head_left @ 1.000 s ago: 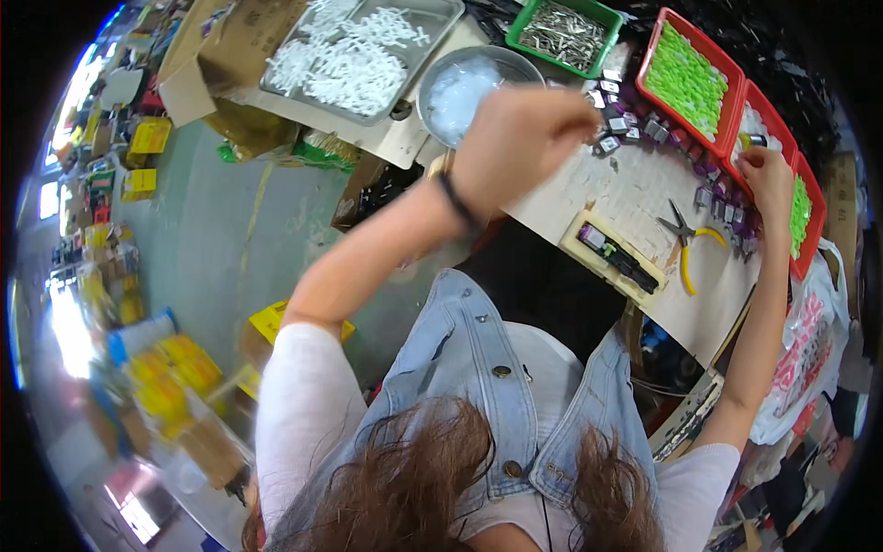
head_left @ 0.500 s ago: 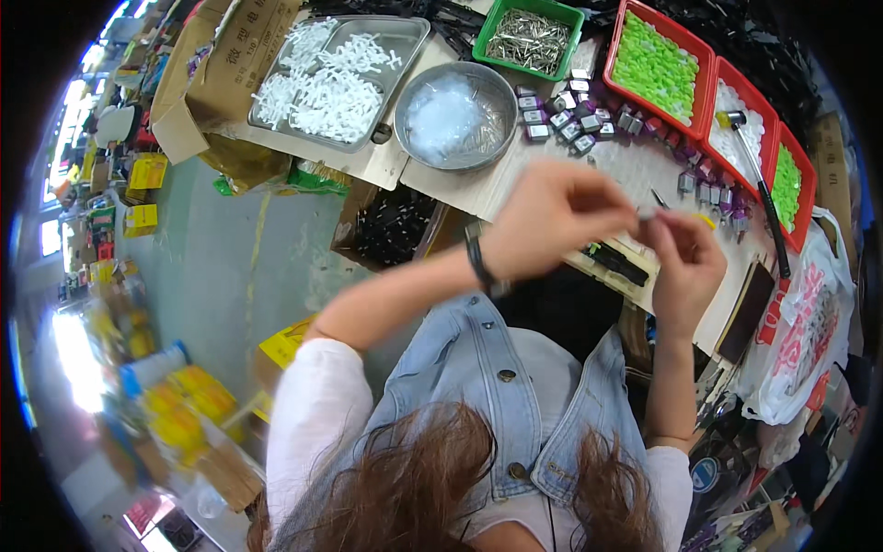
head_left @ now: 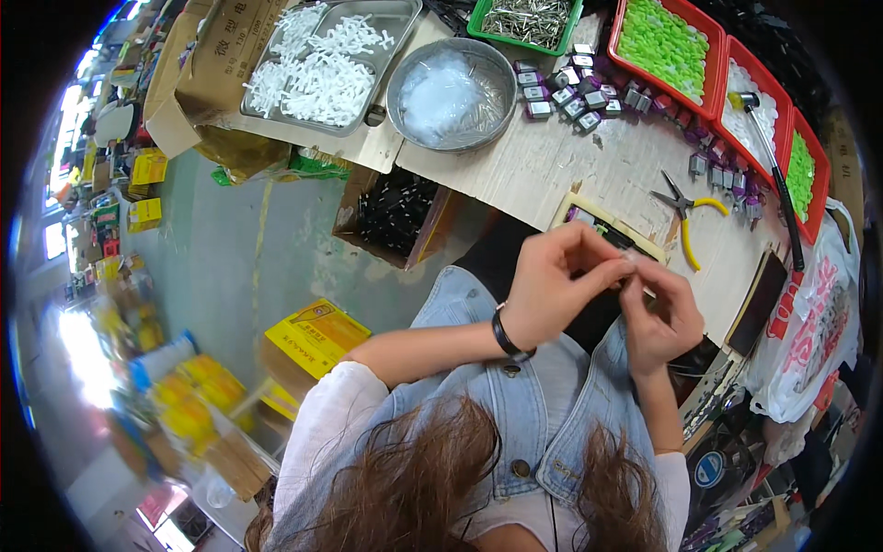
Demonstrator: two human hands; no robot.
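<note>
Close to my body, at the table's front edge, my left hand (head_left: 556, 281) and my right hand (head_left: 664, 317) meet with fingertips pinched together. Between them is a tiny pale piece, too small to make out. Just beyond the fingers, a cream-coloured fixture (head_left: 651, 247) with dark parts in it sits at the table edge, partly hidden by my hands. Pliers with yellow handles (head_left: 684, 204) lie with jaws spread on the table to the right of the fixture. Small silver motors with purple ends (head_left: 589, 121) are scattered farther back.
A round metal bowl (head_left: 504, 103) and a metal tray (head_left: 394, 41) of white plastic parts stand at the back left. Beside them is a green tray (head_left: 475, 26) of metal pins. Red bins (head_left: 716, 85) with green and white pieces, a hammer (head_left: 782, 189) and a plastic bag (head_left: 796, 350) line the right.
Both hands have come down and nearer my body, still joined at the fingertips. The pliers and more of the fixture now show.
</note>
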